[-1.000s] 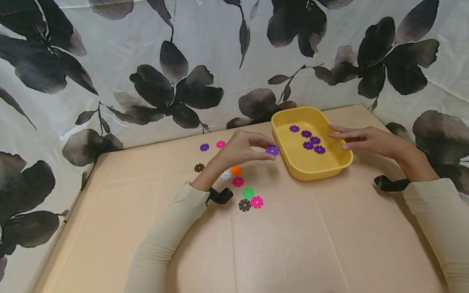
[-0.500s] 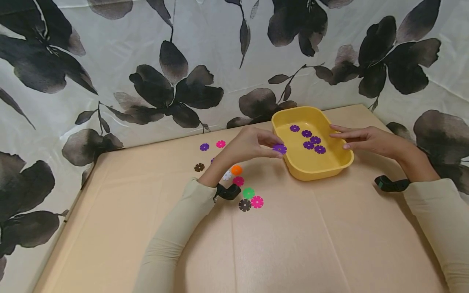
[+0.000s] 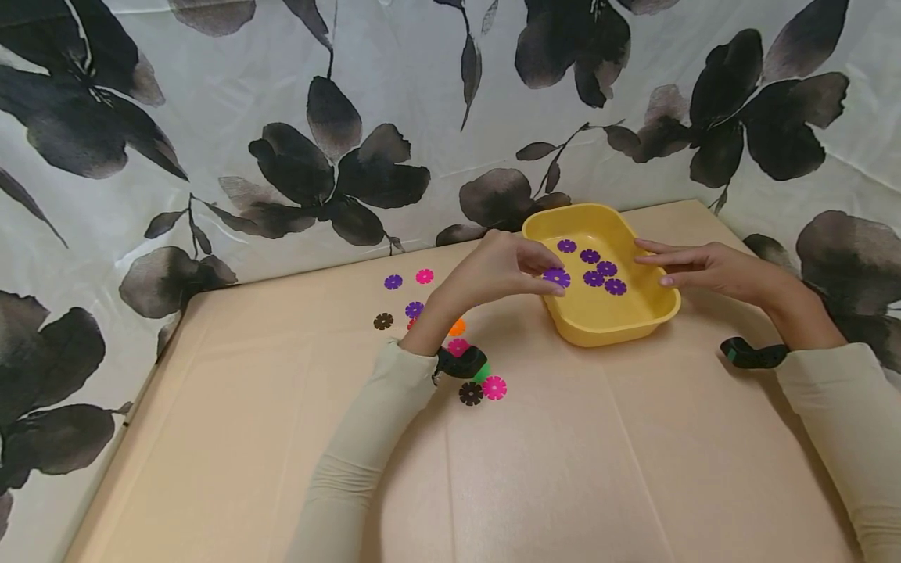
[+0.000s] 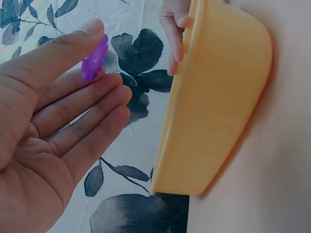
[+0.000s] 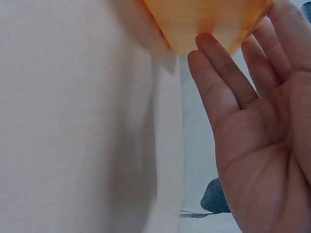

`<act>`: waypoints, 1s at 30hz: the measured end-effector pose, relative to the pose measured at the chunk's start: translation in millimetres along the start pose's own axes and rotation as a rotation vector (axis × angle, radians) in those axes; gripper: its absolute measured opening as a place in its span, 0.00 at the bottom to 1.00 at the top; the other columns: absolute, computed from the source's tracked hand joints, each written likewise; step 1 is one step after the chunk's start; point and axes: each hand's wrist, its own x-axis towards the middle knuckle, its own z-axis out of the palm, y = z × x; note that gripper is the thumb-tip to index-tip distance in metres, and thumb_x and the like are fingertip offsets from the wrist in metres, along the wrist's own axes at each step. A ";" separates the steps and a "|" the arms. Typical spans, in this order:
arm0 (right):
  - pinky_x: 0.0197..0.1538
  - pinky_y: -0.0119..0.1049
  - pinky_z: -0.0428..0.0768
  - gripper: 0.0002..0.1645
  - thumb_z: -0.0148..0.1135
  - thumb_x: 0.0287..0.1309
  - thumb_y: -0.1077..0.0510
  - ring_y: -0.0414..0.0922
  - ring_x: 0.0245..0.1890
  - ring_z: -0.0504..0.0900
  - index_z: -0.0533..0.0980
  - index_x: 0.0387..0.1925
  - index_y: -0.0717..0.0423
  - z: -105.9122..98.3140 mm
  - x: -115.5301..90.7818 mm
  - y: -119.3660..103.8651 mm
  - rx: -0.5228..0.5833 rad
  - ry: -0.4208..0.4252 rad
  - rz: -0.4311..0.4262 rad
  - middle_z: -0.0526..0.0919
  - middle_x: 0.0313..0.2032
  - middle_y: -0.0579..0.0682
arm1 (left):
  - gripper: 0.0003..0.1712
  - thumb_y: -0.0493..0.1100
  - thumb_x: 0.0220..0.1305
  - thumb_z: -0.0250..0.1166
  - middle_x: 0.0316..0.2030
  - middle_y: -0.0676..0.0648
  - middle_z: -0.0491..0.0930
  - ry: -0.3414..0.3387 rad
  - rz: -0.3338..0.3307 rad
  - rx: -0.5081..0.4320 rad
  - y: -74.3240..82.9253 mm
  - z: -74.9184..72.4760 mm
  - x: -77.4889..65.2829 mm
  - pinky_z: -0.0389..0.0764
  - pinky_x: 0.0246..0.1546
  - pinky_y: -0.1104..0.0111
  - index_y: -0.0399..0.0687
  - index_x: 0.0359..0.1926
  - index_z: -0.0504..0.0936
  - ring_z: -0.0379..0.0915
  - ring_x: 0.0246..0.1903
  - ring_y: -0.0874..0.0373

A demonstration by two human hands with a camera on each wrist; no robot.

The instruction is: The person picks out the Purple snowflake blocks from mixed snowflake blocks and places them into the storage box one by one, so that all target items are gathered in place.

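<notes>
Pinching purple disc [image 3: 557, 277], left hand [image 3: 496, 270] above yellow tray [image 3: 594, 319] edge (room inside), relaxed right hand [image 3: 711, 272] at opposite rim

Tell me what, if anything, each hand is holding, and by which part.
The left hand pinches a purple disc by its edge. The right hand seems to grip nothing; it rests at the rim of the yellow tub.
</notes>
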 end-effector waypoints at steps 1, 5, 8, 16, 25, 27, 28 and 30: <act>0.60 0.16 0.65 0.28 0.63 0.69 0.60 0.30 0.75 0.54 0.73 0.69 0.54 0.1 0.2 0.1 0.002 0.001 -0.002 0.59 0.77 0.38 | 0.24 0.52 0.56 0.78 0.43 0.56 0.88 0.002 0.003 0.011 0.9 0.5 0.6 0.81 0.48 0.77 0.51 0.53 0.89 0.80 0.46 0.65; 0.59 0.16 0.65 0.28 0.63 0.70 0.59 0.31 0.76 0.53 0.73 0.69 0.54 0.5 1.1 0.2 0.000 -0.001 0.009 0.59 0.77 0.37 | 0.23 0.52 0.57 0.78 0.43 0.56 0.88 0.008 0.008 0.032 2.5 2.4 4.1 0.81 0.48 0.78 0.50 0.53 0.89 0.81 0.46 0.65; 0.61 0.17 0.65 0.28 0.63 0.70 0.58 0.36 0.78 0.52 0.73 0.69 0.53 0.4 1.4 -0.9 -0.005 -0.005 0.029 0.59 0.77 0.36 | 0.24 0.52 0.57 0.78 0.45 0.55 0.88 0.006 0.003 0.050 4.2 2.5 7.4 0.80 0.49 0.78 0.50 0.54 0.88 0.82 0.48 0.65; 0.62 0.19 0.65 0.28 0.62 0.71 0.56 0.40 0.79 0.51 0.73 0.70 0.52 0.3 1.3 -2.7 0.001 -0.014 0.041 0.58 0.77 0.37 | 0.28 0.53 0.57 0.77 0.48 0.53 0.88 -0.017 0.005 0.105 7.2 2.3 19.4 0.80 0.50 0.78 0.48 0.56 0.87 0.83 0.50 0.62; 0.58 0.14 0.64 0.27 0.62 0.71 0.56 0.29 0.75 0.54 0.73 0.69 0.53 0.4 1.2 -0.6 -0.012 -0.008 0.022 0.59 0.77 0.36 | 0.27 0.55 0.56 0.78 0.49 0.54 0.87 -0.113 0.067 0.123 -0.2 6.7 35.6 0.80 0.50 0.78 0.51 0.55 0.88 0.82 0.50 0.64; 0.62 0.19 0.66 0.28 0.62 0.71 0.56 0.32 0.76 0.53 0.73 0.69 0.52 0.0 0.9 -1.0 -0.007 -0.009 0.027 0.59 0.77 0.36 | 0.27 0.55 0.56 0.78 0.49 0.53 0.87 -0.136 0.088 0.140 -1.8 7.8 40.1 0.79 0.51 0.79 0.51 0.55 0.88 0.82 0.49 0.65; 0.66 0.23 0.66 0.28 0.62 0.71 0.56 0.34 0.77 0.53 0.73 0.69 0.52 -0.1 0.7 -1.1 -0.010 -0.008 0.030 0.58 0.77 0.36 | 0.27 0.55 0.56 0.78 0.49 0.53 0.87 -0.143 0.088 0.145 -2.2 8.3 42.4 0.79 0.51 0.79 0.52 0.55 0.88 0.81 0.49 0.65; 0.72 0.39 0.65 0.28 0.62 0.71 0.56 0.38 0.78 0.51 0.72 0.70 0.52 -0.1 0.4 -1.2 0.003 -0.012 0.038 0.57 0.77 0.36 | 0.26 0.55 0.56 0.77 0.49 0.54 0.87 -0.148 0.095 0.162 -2.3 9.5 46.9 0.78 0.50 0.80 0.52 0.55 0.88 0.80 0.48 0.66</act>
